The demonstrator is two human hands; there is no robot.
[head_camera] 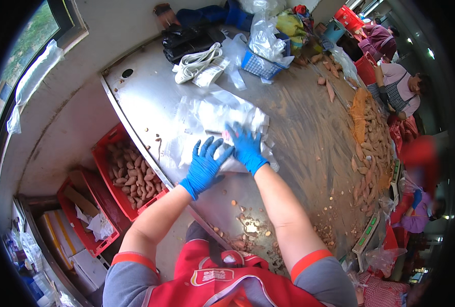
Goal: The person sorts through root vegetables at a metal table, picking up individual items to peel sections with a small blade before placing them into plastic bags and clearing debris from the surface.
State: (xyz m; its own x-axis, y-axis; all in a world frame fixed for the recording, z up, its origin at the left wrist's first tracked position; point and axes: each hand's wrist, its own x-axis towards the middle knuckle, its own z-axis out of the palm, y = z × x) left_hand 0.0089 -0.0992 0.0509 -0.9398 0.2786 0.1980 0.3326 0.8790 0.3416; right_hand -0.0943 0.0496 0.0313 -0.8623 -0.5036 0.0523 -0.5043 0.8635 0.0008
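Note:
Both of my hands wear blue gloves and are over a loose pile of clear plastic bags (227, 111) on the metal table (296, 134). My left hand (205, 163) rests at the near side of the bags with its fingers spread. Just right of it, my right hand (246, 147) lies on the bags, fingers apart and slightly blurred. The fingertips of the left come close to the right hand; whether they touch, I cannot tell. A small pink-red print shows on the plastic by the right fingers. Neither hand visibly grips anything.
A red crate of sweet potatoes (135, 172) stands left of the table edge. Beyond the bags are a bundle of white straps (200, 61) and a blue basket (264, 63). Sweet potatoes (371, 153) and a scale (366, 238) lie right. A person (400, 88) works across the table.

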